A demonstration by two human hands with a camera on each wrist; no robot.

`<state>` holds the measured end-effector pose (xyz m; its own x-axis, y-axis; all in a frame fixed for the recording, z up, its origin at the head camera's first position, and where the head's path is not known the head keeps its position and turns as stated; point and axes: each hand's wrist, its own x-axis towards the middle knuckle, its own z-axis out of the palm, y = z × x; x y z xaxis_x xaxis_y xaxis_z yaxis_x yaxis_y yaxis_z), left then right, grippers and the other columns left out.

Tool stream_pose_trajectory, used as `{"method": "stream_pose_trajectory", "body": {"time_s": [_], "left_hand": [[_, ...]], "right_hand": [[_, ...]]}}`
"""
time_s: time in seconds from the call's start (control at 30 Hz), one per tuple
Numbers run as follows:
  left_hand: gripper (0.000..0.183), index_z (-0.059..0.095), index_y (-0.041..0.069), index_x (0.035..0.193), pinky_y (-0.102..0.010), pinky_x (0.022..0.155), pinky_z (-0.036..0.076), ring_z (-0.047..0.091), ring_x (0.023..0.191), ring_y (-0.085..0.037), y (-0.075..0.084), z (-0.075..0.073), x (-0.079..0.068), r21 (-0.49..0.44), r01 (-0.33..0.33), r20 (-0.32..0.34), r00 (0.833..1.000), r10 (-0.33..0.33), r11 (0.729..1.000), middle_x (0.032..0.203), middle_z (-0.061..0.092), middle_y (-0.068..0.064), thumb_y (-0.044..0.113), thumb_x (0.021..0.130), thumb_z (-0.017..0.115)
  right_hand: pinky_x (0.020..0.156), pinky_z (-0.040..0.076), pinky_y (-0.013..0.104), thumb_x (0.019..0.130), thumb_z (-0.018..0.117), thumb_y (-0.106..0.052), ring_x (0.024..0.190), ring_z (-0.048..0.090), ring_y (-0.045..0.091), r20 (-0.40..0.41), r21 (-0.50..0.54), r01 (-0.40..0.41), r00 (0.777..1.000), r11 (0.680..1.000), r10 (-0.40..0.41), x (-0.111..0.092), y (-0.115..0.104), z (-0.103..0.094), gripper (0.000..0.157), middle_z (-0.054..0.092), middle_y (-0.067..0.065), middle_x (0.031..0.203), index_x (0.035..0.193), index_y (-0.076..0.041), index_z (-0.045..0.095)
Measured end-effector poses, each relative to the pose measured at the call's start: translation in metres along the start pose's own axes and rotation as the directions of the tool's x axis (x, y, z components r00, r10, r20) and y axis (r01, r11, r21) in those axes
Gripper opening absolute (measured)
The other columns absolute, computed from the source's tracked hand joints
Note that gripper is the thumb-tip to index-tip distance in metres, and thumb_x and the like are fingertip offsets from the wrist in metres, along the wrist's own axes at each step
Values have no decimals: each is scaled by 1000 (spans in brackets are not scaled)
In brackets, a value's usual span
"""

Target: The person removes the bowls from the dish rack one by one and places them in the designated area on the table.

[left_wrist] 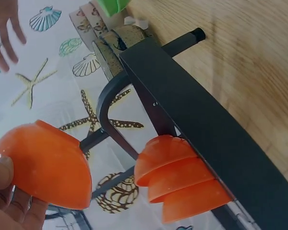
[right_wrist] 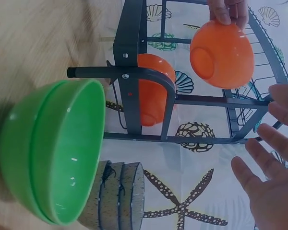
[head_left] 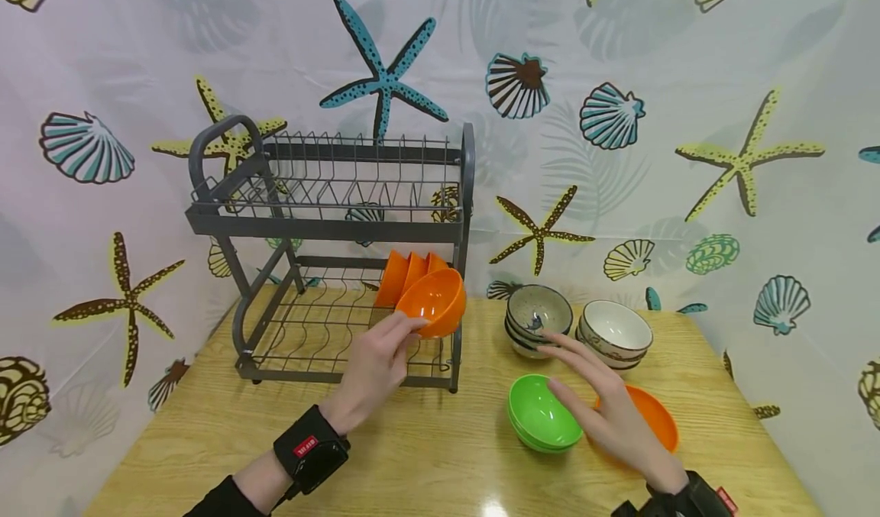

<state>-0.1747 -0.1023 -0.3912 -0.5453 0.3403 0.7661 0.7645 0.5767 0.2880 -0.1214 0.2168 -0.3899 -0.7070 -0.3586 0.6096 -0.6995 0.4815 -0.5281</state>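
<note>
My left hand (head_left: 374, 360) pinches an orange bowl (head_left: 440, 303) by its rim, thumb on one side and fingers on the other. The bowl is tilted and overlaps the lower right of the grey dish rack (head_left: 344, 231) in the head view. Behind it, three orange bowls (left_wrist: 177, 179) stand on edge in the lower tier, nested in a row. With fingers spread and nothing in them, my right hand (head_left: 608, 418) hovers above the green bowls (head_left: 543, 410), which are stacked. Partly hidden under that hand is another orange bowl (head_left: 653, 418).
Behind the green bowls stand a stack of speckled grey bowls (head_left: 539, 311) and a stack of white patterned bowls (head_left: 617, 326). The rack's upper tier (head_left: 357, 173) holds no dishes. A patterned cloth (head_left: 440, 43) hangs behind the wooden table (head_left: 426, 456).
</note>
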Motion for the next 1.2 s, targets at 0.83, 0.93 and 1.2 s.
{"method": "stream_pose_trajectory", "body": {"time_s": [0.83, 0.93, 1.2], "left_hand": [[29, 73, 17, 110, -21, 79, 59, 64, 85, -10, 25, 9, -5, 199, -408, 258, 899, 354, 891, 94, 67, 4, 4, 85, 78], [27, 74, 18, 111, -21, 82, 59, 66, 89, -10, 25, 10, -5, 185, -419, 269, 891, 365, 889, 96, 68, 5, 7, 86, 78], [45, 68, 15, 130, -32, 112, 49, 56, 135, -22, 21, 10, -7, 124, -372, 292, 899, 325, 920, 132, 69, 0, 16, 87, 79]], "right_hand": [[109, 44, 16, 104, 52, -19, 106, 63, 24, 113, -135, 486, 873, 863, -474, 48, 9, 33, 26, 68, 5, 105, 104, -4, 73], [104, 48, 17, 106, 48, -19, 101, 64, 20, 124, -181, 504, 864, 845, -488, 46, 8, 32, 30, 68, 2, 100, 97, -7, 73], [94, 56, 21, 108, 42, -23, 94, 69, 18, 117, -299, 454, 890, 839, -440, 28, 14, 21, 40, 71, 0, 95, 91, -8, 75]]}}
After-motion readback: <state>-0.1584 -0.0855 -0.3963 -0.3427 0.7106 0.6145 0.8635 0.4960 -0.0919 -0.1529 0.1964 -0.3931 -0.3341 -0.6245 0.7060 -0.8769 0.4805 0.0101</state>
